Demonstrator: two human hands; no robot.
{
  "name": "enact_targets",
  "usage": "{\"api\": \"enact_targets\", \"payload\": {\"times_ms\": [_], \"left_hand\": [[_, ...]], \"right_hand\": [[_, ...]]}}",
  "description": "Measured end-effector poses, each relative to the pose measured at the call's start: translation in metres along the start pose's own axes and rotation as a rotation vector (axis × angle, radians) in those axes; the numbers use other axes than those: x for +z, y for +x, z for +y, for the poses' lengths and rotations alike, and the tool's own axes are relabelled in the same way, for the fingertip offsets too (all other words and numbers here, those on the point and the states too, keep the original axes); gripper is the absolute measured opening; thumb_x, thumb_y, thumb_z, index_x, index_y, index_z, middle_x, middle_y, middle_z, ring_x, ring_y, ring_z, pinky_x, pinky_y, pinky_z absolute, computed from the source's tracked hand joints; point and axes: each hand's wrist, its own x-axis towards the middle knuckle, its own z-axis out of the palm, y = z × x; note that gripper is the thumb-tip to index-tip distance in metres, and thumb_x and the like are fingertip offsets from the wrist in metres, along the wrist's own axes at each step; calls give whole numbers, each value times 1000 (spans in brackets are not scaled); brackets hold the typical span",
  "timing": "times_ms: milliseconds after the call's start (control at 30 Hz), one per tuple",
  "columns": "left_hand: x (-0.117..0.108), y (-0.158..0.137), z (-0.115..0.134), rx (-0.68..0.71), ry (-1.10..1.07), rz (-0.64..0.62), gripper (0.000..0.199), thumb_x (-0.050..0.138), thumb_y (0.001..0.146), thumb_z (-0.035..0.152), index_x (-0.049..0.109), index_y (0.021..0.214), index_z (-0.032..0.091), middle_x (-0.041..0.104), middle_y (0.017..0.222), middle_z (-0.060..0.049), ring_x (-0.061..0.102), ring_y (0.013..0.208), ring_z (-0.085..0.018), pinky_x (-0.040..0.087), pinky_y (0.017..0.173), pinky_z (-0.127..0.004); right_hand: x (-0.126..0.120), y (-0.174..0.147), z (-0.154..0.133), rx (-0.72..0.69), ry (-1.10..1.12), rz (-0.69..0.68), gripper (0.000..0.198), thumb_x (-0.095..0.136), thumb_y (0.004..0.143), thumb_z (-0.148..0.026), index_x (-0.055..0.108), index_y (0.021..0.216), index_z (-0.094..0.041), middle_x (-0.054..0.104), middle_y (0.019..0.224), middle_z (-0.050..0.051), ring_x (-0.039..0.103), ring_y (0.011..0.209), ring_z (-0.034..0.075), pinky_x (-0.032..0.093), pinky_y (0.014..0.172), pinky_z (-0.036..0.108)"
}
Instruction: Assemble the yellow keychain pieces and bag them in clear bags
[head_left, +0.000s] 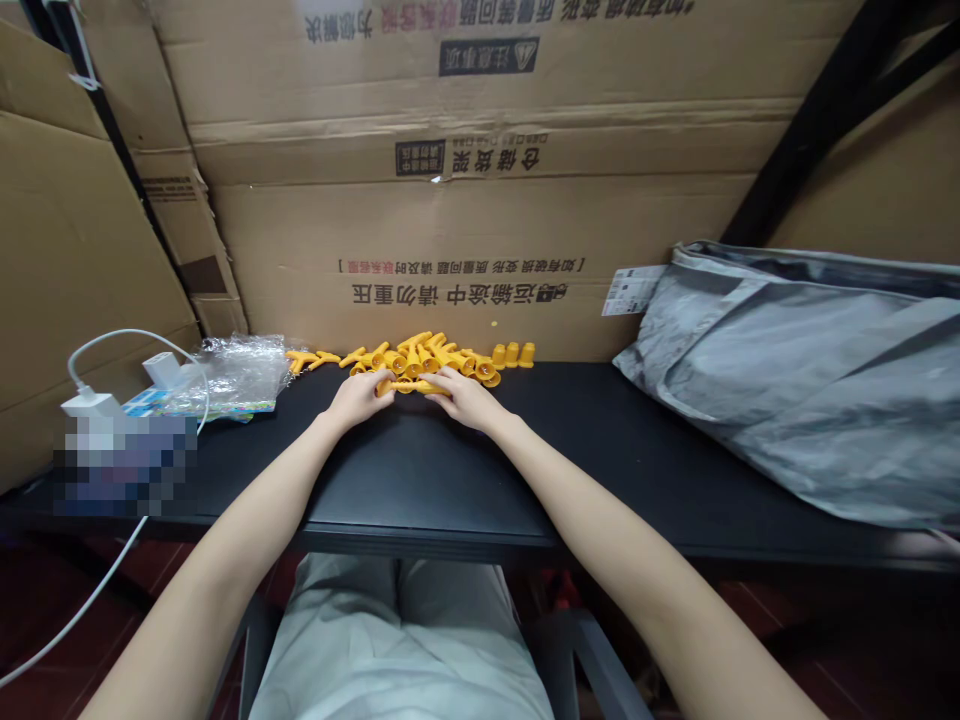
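My left hand (pixel 361 398) and my right hand (pixel 469 400) meet over the table in front of a pile of yellow plastic pieces. Between them lies a yellow plastic piece (pixel 412 386), with the fingers of both hands closed on its ends. Whether it is one piece or two pushed together, I cannot tell. Right behind the fingers are several yellow cone-shaped pieces (pixel 412 366), their open ends facing me. Yellow forked pieces (pixel 301 360) lie off to the left, and small yellow capped pieces (pixel 512 355) stand upright at the right end.
A black table (pixel 600 450) bears everything, backed by a large cardboard sheet (pixel 480 220). Clear plastic wrapping (pixel 240 370) sits at left beside a white charger (pixel 94 412) with its cable. A grey fabric bag (pixel 810 390) fills the right side.
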Motion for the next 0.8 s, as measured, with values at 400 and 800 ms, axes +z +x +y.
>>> {"api": "enact_targets", "payload": {"times_ms": [400, 800], "left_hand": [[2, 3, -7, -37, -45, -6, 28, 56, 78, 27, 66, 104, 21, 71, 84, -3, 64, 73, -18, 45, 68, -26], [-3, 1, -8, -36, -15, 32, 26, 57, 78, 26, 66, 101, 21, 71, 85, -4, 65, 74, -19, 45, 70, -27]], "right_hand": [[1, 5, 4, 50, 170, 12, 49, 59, 86, -22, 50, 135, -18, 56, 125, 15, 56, 117, 27, 44, 100, 46], [-2, 7, 17, 363, 870, -34, 43, 67, 76, -56, 64, 80, -13, 71, 78, 9, 70, 63, 19, 56, 71, 32]]}}
